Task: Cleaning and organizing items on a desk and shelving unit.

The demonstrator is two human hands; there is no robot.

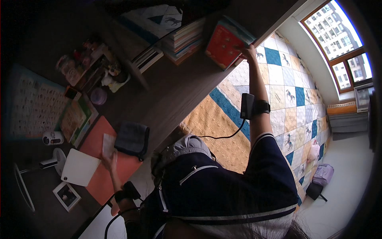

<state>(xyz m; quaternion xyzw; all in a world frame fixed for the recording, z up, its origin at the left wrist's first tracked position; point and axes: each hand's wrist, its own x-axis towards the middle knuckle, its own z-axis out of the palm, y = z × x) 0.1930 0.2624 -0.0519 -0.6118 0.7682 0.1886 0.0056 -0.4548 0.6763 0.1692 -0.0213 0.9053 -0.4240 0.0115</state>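
My right hand grips the lower right corner of a red-covered book, which lies at the edge of the dark wooden desk against a teal book or folder. On the left, my left hand is on a pale, flat piece of cloth or paper over a coral desk mat; its fingers are partly hidden. Close to it are a folded dark grey cloth and a white square board or closed device.
Stacked books stand at the back. A framed photo, a white lamp base, booklets, a purple round container and figurines are on the left. Beyond the desk edge lies a patchwork-quilted bed.
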